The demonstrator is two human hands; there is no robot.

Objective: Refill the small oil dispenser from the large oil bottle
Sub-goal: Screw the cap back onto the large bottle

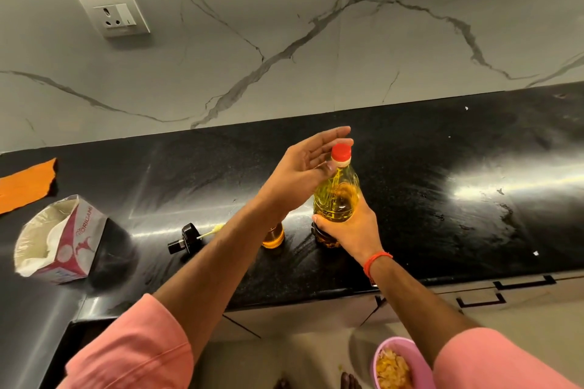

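Right hand [347,227] grips oil bottle [336,196] near counter edge [316,301]

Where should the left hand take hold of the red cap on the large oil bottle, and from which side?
Probably from above: the red cap tops the upright large oil bottle, with its ribbed side wall exposed. The right hand grips the bottle low and steadies it. The left hand, open beside the cap, could wrap its fingers round that wall.

A home kitchen — black granite table [442,148], marble-veined backsplash [284,25] with wall socket [114,13] at ten o'clock, cabinet handles [524,283] below.
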